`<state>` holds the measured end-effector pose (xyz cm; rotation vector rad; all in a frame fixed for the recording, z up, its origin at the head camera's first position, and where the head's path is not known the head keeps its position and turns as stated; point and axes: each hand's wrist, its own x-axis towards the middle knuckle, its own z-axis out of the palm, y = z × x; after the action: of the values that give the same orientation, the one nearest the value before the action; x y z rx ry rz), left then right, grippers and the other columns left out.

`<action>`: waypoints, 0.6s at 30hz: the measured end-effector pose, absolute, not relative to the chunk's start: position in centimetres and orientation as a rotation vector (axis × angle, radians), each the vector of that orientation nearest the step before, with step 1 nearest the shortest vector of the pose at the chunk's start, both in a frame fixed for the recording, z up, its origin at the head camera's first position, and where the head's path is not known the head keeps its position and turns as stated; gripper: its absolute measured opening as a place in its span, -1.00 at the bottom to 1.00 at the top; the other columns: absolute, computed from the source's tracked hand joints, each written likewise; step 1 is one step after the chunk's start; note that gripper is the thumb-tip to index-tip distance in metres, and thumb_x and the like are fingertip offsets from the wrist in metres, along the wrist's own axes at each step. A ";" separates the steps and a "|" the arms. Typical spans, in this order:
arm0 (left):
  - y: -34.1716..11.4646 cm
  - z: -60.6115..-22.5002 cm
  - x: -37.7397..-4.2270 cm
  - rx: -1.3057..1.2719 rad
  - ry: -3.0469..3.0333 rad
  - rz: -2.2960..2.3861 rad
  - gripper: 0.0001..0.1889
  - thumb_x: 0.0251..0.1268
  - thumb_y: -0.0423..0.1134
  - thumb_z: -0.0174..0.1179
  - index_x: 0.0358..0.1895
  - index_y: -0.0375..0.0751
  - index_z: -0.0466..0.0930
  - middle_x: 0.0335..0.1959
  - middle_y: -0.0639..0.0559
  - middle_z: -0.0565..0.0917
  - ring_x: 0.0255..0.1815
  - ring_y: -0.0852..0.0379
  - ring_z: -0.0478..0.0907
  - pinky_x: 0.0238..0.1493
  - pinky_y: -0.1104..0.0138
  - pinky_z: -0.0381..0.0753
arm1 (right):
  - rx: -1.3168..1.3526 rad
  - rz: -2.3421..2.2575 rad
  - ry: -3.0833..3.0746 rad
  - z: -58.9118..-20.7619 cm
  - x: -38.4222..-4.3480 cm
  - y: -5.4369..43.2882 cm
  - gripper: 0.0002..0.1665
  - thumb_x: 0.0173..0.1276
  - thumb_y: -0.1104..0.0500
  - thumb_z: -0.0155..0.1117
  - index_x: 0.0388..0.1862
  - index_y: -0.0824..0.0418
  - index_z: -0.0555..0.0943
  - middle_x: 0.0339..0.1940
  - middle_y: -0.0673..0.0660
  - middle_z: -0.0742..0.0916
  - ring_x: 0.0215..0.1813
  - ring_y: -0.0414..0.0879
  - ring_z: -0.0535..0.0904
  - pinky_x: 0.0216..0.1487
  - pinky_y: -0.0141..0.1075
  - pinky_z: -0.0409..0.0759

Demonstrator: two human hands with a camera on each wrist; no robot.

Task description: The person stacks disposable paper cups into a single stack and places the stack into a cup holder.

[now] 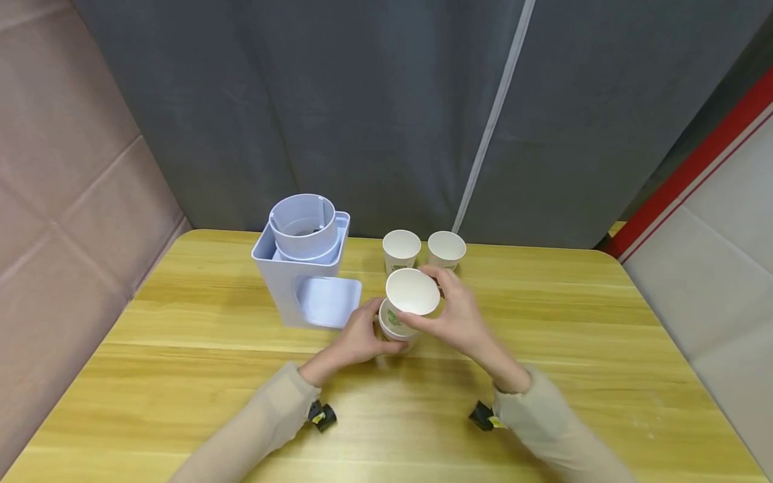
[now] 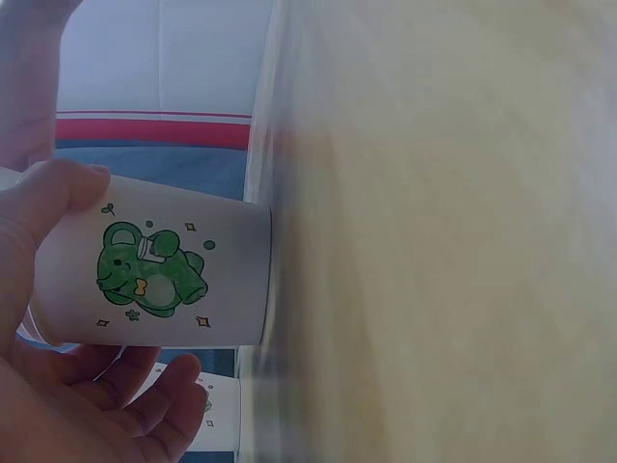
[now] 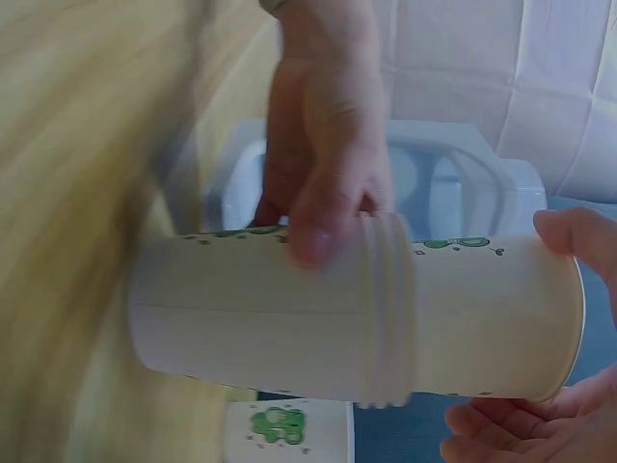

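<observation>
A short stack of white paper cups (image 3: 255,313) stands upright on the table, its several rims showing in the right wrist view. My left hand (image 1: 357,335) grips the stack from the left, thumb on the near side. In the left wrist view, the gripped outer cup (image 2: 231,275) shows a green cartoon animal print. My right hand (image 1: 457,316) holds the uppermost paper cup (image 1: 413,292) near its rim, between thumb and fingers. That cup's lower part is inside the stack, and its upper part stands well above the other rims.
Behind the hands, two more paper cups stand side by side, a left cup (image 1: 401,245) and a right cup (image 1: 447,247). A pale blue plastic holder (image 1: 280,288) with a round tube (image 1: 304,231) on top stands to the left. A grey curtain (image 1: 362,121) hangs beyond the wooden table (image 1: 561,335).
</observation>
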<state>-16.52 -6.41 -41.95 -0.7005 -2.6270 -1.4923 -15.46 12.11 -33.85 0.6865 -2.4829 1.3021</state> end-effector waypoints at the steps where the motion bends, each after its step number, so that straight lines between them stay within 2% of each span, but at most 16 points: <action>1: -6.4 -41.9 -16.5 -0.695 -2.630 -1.495 -0.26 -0.25 -0.23 0.51 0.12 -0.37 0.42 -0.05 -0.15 0.58 -0.03 -0.01 0.53 0.05 0.14 0.49 | 0.691 1.294 -2.488 -34.1 -15.5 12.1 -0.20 -0.18 0.14 0.60 0.09 0.33 0.47 -0.05 0.15 0.61 -0.03 -0.02 0.51 -0.07 -0.16 0.50; 9: -6.4 -41.9 -16.6 -0.679 -2.626 -1.498 -0.27 -0.29 -0.20 0.52 0.08 -0.35 0.44 -0.07 -0.15 0.60 -0.05 0.00 0.53 0.03 0.13 0.50 | 0.752 1.267 -2.513 -35.5 -15.9 11.8 -0.19 -0.18 0.12 0.60 0.09 0.32 0.48 -0.04 0.15 0.61 -0.04 -0.03 0.49 -0.08 -0.16 0.49; 18: -6.4 -42.1 -16.7 -0.702 -2.588 -1.523 -0.26 -0.27 -0.20 0.51 0.10 -0.40 0.44 -0.04 -0.18 0.59 -0.01 -0.04 0.52 0.06 0.11 0.48 | 0.794 1.289 -2.561 -36.7 -15.9 11.8 -0.15 -0.15 0.11 0.58 0.13 0.36 0.44 0.01 0.20 0.59 -0.01 0.05 0.51 -0.03 -0.05 0.50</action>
<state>-16.65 -6.44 -42.05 -0.7020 -2.5883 -1.5231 -15.90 11.81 -36.71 0.7941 -2.5613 1.2891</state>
